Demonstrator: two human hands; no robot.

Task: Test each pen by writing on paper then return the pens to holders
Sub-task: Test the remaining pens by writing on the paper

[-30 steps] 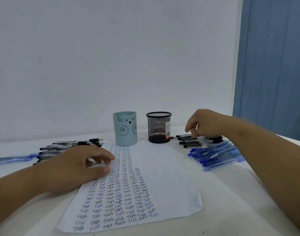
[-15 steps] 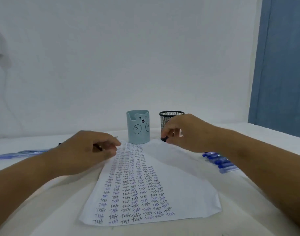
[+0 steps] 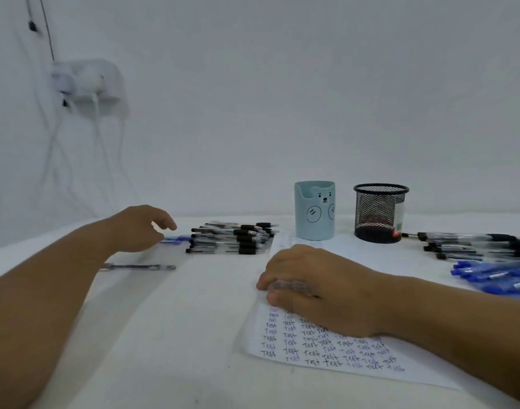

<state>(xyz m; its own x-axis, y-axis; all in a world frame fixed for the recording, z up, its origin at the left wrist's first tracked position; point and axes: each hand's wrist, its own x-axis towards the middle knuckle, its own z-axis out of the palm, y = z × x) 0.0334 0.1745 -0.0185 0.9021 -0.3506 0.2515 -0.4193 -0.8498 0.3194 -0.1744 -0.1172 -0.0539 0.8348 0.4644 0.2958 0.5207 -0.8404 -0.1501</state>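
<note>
So we've got the white sheet of paper (image 3: 335, 358) lying flat on the white table (image 3: 170, 335), its near part covered in neat rows of "Test" scribbled in black and blue ink. Our right hand (image 3: 318, 287) lies on the sheet with the fingers curled down onto it; something blurry and speckled shows under the fingertips, and we honestly can't tell whether it's a pen or just the writing.

Our left hand (image 3: 140, 228) hangs just above the table off to the left, fingers loosely bent and gripping nothing, right beside a blue pen (image 3: 176, 240). A lone clear-barrelled pen (image 3: 137, 267) lies in front of it.

Pens everywhere else: a tidy stack of clear plastic pens with black caps (image 3: 232, 239) just left of the paper's far corner, another bunch of black-capped ones (image 3: 474, 246) far right, and a pile of glossy blue pens (image 3: 498, 277) just in front of those.

Holders: a smooth pale-blue cylindrical cup with a bear face (image 3: 314, 211), and right of it a round black wire-mesh cup (image 3: 380, 214). No pens show through the mesh; the inside of the bear cup is out of sight.

On the wall at left there's a blurry white box with cables (image 3: 87, 84).
</note>
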